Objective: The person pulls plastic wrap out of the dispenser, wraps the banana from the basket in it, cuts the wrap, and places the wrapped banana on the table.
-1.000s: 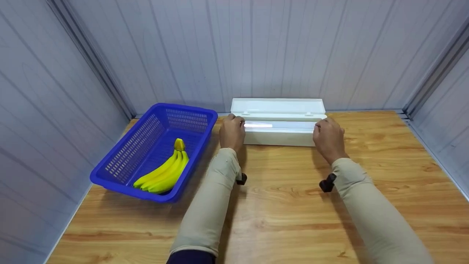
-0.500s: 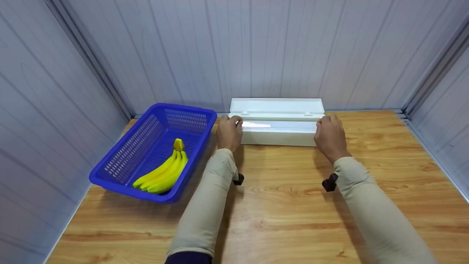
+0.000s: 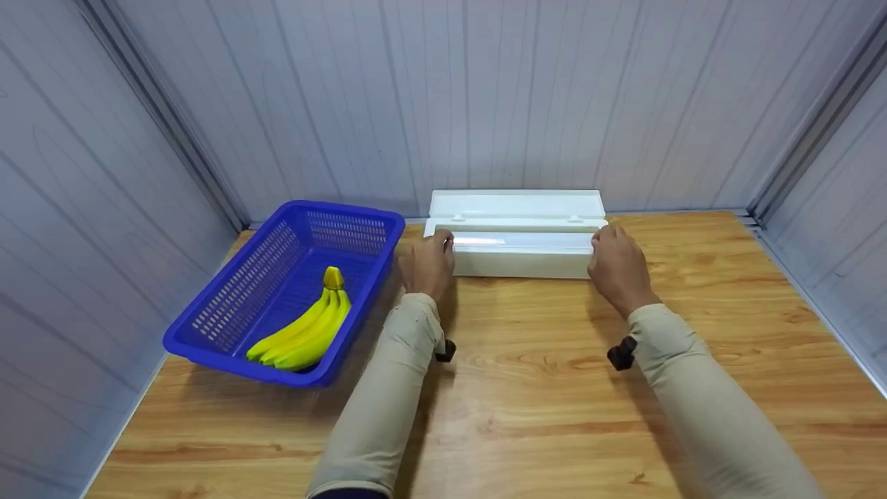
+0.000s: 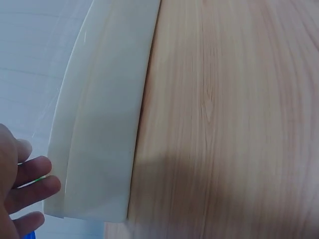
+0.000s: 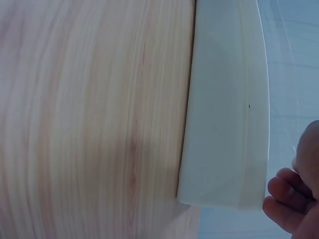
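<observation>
I pinch the clear film (image 3: 537, 241) between thumb and fingers (image 4: 35, 191), my left hand (image 3: 427, 265) and right hand (image 3: 619, 270) each beside its own end of the white box (image 3: 520, 265), which runs left to right at the bench's (image 3: 527, 416) far side.

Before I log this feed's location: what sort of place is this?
Probably a small work or recording booth. Plain pale panel walls enclose the wood-grain table on three sides, and each sleeve has a small black device at the wrist.
</observation>
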The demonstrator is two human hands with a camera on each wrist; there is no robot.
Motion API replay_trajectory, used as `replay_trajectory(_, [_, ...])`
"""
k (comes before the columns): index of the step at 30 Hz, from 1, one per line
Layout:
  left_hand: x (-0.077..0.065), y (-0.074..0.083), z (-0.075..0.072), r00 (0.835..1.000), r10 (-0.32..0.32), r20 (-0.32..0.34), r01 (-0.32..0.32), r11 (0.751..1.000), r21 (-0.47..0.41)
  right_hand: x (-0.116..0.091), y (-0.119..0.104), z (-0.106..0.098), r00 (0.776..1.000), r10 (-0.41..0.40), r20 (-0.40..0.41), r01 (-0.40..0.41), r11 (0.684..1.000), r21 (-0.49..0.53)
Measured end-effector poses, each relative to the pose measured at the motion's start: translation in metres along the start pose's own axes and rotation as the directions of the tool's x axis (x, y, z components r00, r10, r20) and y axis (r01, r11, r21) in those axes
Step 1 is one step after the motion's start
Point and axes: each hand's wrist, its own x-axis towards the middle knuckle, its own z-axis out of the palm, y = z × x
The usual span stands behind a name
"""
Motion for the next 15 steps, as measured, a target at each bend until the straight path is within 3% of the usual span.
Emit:
replay_trajectory(4, [-0.004, 0.003, -0.005, 0.998, -0.049, 0.041, 0.05, 0.998, -0.034, -0.004, 0.0, -0.001, 1.0, -0.008, 0.007, 0.008, 1.0, 0.026])
replay_trajectory(6, [-0.004, 0.004, -0.009, 0.989, -0.111, 0.102, 0.125, 0.981, -0.147, -0.004, 0.0, -0.004, 1.0, -0.002, 0.02, 0.001, 0.999, 0.043])
replay_trajectory(7, [-0.002, 0.005, -0.01, 0.98, -0.146, 0.138, 0.175, 0.958, -0.228, -0.004, 0.0, -0.005, 1.0, 0.001, 0.024, -0.002, 0.999, 0.05])
replay_trajectory(8, [-0.001, 0.005, -0.012, 0.967, -0.183, 0.177, 0.232, 0.919, -0.318, -0.004, 0.0, -0.006, 1.0, 0.008, 0.027, -0.009, 0.998, 0.059])
replay_trajectory(9, [0.001, 0.006, -0.013, 0.952, -0.216, 0.217, 0.29, 0.864, -0.412, -0.003, 0.0, -0.007, 0.999, 0.019, 0.029, -0.021, 0.997, 0.07])
replay_trajectory(12, [0.004, 0.005, -0.014, 0.907, -0.281, 0.315, 0.421, 0.659, -0.623, -0.002, 0.0, -0.009, 0.998, 0.053, 0.022, -0.055, 0.991, 0.121])
replay_trajectory(15, [0.003, 0.002, -0.012, 0.866, -0.317, 0.387, 0.497, 0.458, -0.737, -0.004, -0.001, -0.008, 0.995, 0.1, 0.004, -0.099, 0.975, 0.198])
